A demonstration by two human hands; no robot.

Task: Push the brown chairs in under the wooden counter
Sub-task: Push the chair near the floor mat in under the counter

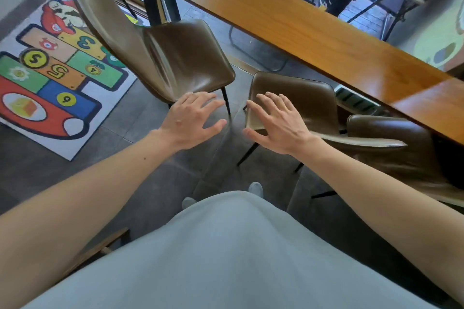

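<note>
Hovered with both hands spread and empty: left hand (193,118) nearest left chair (180,57), right hand (275,124) over middle chair (296,98); table (301,32) beyond.

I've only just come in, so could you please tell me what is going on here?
A person stands at a wooden counter with both arms stretched out, hands open. The left hand is by the seat edge of a brown chair turned sideways; the right hand is over a second chair. Neither hand grips anything. A third chair sits further right.

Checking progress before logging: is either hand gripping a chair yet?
No: the left hand and right hand hover open, fingers spread, above both brown chairs.
</note>
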